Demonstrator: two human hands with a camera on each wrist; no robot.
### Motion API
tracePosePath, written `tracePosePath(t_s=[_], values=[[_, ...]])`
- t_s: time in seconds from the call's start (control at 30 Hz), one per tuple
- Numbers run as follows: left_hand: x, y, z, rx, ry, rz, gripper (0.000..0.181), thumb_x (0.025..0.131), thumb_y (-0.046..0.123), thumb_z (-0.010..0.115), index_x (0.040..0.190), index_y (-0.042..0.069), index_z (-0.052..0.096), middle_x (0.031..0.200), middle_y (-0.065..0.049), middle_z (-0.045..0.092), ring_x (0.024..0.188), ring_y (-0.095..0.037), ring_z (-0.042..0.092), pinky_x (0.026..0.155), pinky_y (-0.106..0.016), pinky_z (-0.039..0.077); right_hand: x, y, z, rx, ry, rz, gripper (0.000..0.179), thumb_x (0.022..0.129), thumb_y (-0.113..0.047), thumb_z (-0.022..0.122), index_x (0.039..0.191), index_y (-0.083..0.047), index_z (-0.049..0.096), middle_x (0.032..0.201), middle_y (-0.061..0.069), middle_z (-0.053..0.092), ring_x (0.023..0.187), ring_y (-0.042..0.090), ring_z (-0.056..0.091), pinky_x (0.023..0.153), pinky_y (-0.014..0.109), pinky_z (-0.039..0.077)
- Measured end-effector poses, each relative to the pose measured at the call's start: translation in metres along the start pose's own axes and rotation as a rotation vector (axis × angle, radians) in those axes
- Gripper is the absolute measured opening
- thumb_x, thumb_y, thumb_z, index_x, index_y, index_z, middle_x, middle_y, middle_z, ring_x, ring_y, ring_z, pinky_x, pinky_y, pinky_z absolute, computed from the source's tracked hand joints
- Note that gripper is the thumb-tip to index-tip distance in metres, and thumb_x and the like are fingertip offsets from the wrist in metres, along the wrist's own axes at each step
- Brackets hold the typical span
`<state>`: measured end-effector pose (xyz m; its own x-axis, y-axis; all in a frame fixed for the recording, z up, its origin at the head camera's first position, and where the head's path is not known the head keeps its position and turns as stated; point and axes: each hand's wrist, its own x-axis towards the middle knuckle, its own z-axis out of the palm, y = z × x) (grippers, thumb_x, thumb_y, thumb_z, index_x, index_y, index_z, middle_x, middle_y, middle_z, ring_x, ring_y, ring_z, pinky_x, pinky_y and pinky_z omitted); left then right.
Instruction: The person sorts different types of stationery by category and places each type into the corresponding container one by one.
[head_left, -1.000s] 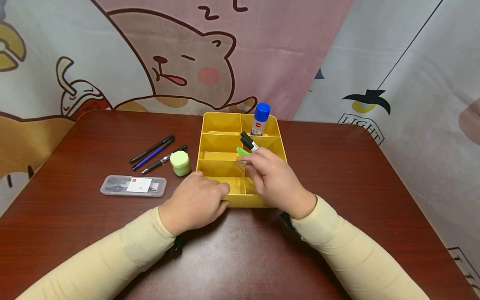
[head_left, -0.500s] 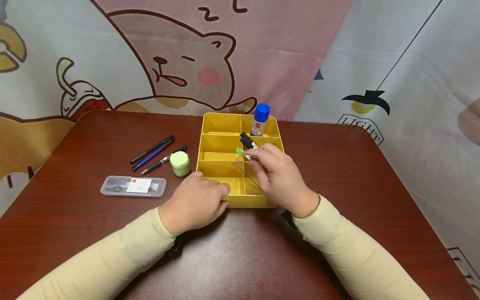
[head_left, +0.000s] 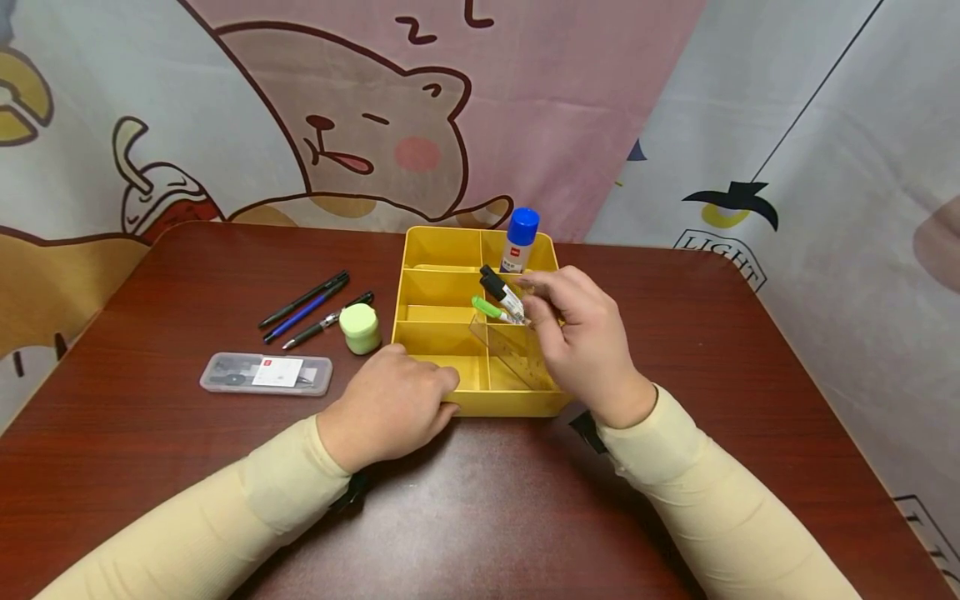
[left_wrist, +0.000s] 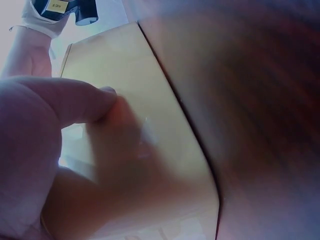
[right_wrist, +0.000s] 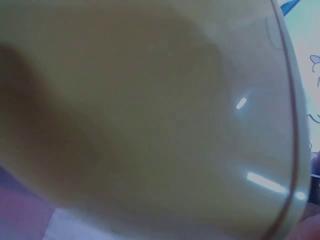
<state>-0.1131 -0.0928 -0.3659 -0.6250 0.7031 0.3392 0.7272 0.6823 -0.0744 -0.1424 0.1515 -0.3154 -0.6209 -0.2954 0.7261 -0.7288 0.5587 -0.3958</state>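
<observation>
A yellow compartment box (head_left: 480, 403) stands on the table. My left hand (head_left: 390, 400) grips its front left rim, thumb against the front wall; the left wrist view shows that thumb (left_wrist: 85, 100) on the yellow surface. My right hand (head_left: 588, 342) hovers over the box's right side, thumb and index finger apart, beside two black-capped markers (head_left: 495, 283) and a green-capped marker (head_left: 489, 308) in the middle right compartment. A clear plastic ruler (head_left: 513, 358) leans in the front right compartment. A blue-capped glue stick (head_left: 519, 242) stands in the back right one. The right wrist view shows mostly blurred yellow wall (right_wrist: 165, 125).
Left of the box stands a light green round container (head_left: 361, 328). Beyond it lie several pens, among them a blue pen (head_left: 306, 308). A clear case (head_left: 266, 373) with a white label lies nearer. A patterned cloth (head_left: 562, 108) hangs behind the table.
My right hand has moved right and its thumb and index finger have parted, letting go of a marker. More of the markers and the ruler shows now. My left hand has stayed put.
</observation>
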Motion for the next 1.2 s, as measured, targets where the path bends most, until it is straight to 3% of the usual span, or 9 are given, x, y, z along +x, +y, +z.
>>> tracePosePath(t_s=[0.27,0.53,0.93,1.2], values=[[0.000,0.000,0.000,-0.008,-0.002,-0.002,0.033,0.084,0.036,0.081,0.072,0.019,0.055,0.057,0.007,0.053,0.054,-0.013,0.058,0.056,-0.038,0.038,0.005,0.000,-0.011,0.052,0.061,0.095,0.017,0.100,-0.002,0.067,0.115,0.002,0.073,0.089,0.011,0.066,0.076,0.013,0.059,0.069,0.015,0.048],[0.001,0.000,0.001,-0.002,0.000,-0.002,0.033,0.084,0.037,0.081,0.072,0.019,0.055,0.058,0.007,0.054,0.054,-0.012,0.059,0.056,-0.038,0.038,0.009,-0.003,-0.020,0.210,0.123,0.190,0.018,0.102,0.000,0.062,0.117,0.005,0.070,0.088,0.012,0.065,0.071,0.015,0.062,0.070,0.019,0.057],[0.000,0.000,0.001,-0.011,-0.014,-0.011,0.033,0.084,0.037,0.081,0.072,0.019,0.056,0.059,0.006,0.057,0.055,-0.013,0.060,0.058,-0.038,0.039,0.013,0.000,-0.030,0.228,0.148,0.222,0.020,0.106,-0.007,0.057,0.120,0.003,0.068,0.074,0.012,0.062,0.058,0.012,0.055,0.057,0.020,0.051],[0.000,0.000,0.002,-0.003,0.001,-0.007,0.033,0.083,0.038,0.081,0.072,0.020,0.056,0.058,0.007,0.055,0.054,-0.012,0.059,0.057,-0.038,0.038,0.014,0.004,-0.035,0.216,0.156,0.242,0.023,0.106,-0.008,0.057,0.124,0.002,0.068,0.073,0.014,0.063,0.056,0.012,0.059,0.058,0.020,0.054]])
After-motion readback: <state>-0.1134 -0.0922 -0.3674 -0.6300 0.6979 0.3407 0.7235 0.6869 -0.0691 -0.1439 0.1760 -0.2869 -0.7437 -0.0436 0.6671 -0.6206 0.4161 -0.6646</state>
